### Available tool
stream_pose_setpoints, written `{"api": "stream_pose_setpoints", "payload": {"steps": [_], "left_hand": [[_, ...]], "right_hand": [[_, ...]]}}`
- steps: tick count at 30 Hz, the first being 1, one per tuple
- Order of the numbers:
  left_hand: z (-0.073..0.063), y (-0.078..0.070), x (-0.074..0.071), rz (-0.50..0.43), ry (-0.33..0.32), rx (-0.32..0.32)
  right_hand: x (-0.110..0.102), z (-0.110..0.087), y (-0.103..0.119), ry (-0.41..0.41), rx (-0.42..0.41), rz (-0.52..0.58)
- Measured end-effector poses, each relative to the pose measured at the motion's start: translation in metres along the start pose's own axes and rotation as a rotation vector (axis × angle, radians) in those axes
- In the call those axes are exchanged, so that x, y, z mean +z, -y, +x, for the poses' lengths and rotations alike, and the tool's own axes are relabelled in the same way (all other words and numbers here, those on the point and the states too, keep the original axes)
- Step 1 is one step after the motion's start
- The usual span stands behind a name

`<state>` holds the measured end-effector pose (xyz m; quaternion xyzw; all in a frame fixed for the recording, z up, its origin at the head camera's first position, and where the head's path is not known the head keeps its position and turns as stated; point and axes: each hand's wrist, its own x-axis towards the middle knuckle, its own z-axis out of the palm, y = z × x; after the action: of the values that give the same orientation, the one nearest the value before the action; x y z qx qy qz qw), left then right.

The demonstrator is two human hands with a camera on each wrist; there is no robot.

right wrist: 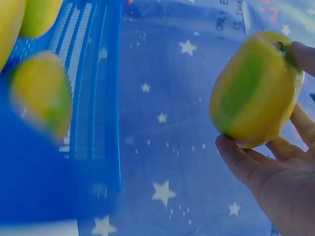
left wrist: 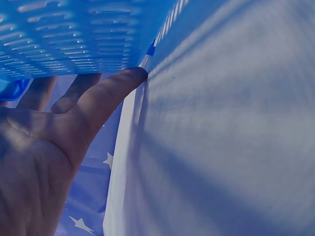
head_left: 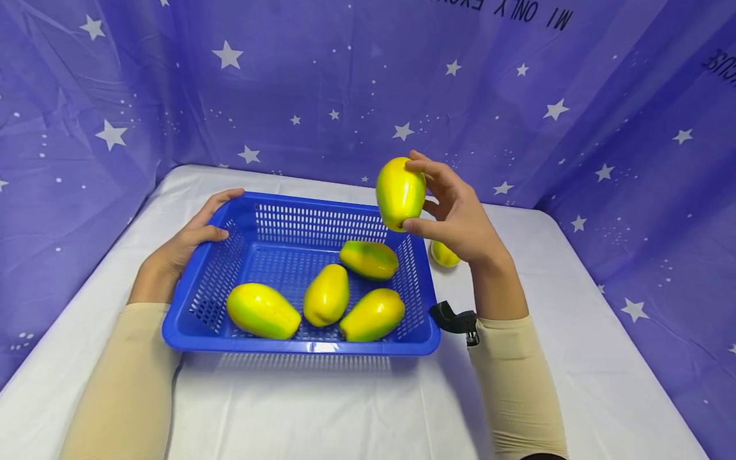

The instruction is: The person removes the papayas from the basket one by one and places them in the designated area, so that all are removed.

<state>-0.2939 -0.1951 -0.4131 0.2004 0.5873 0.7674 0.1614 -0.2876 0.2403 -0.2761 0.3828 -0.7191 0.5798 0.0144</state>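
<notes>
In the head view my right hand [head_left: 460, 214] holds a yellow-green papaya [head_left: 397, 195] above the back right corner of a blue plastic basket [head_left: 301, 347]. The thumb presses one end of the fruit and the fingers its other end, as the right wrist view also shows the papaya [right wrist: 256, 93]. My left hand [head_left: 178, 252] grips the basket's left side, thumb over the rim. In the left wrist view, fingers of the left hand [left wrist: 54, 132] lie against the slotted basket wall [left wrist: 74, 39]. Several papayas [head_left: 263, 311] lie inside the basket.
Another yellow fruit [head_left: 444, 254] lies on the white tablecloth [head_left: 575, 358] right of the basket, partly hidden by the right hand. A black clip-like piece [head_left: 454, 318] sits at the right wrist. A purple curtain with white stars [head_left: 322, 76] surrounds the table's back and sides.
</notes>
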Motion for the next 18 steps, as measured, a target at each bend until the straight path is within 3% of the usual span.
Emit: {"api": "stream_pose_setpoints", "payload": {"steps": [12,18], "left_hand": [[0.003,0.005,0.0,-0.027,0.051,0.023],[0.004,0.005,0.0,-0.06,0.098,0.068]], "right_hand": [[-0.044,-0.032,-0.025,-0.091,0.062,-0.009],[-0.063,-0.043,-0.033,-0.114,0.086,-0.032]]}}
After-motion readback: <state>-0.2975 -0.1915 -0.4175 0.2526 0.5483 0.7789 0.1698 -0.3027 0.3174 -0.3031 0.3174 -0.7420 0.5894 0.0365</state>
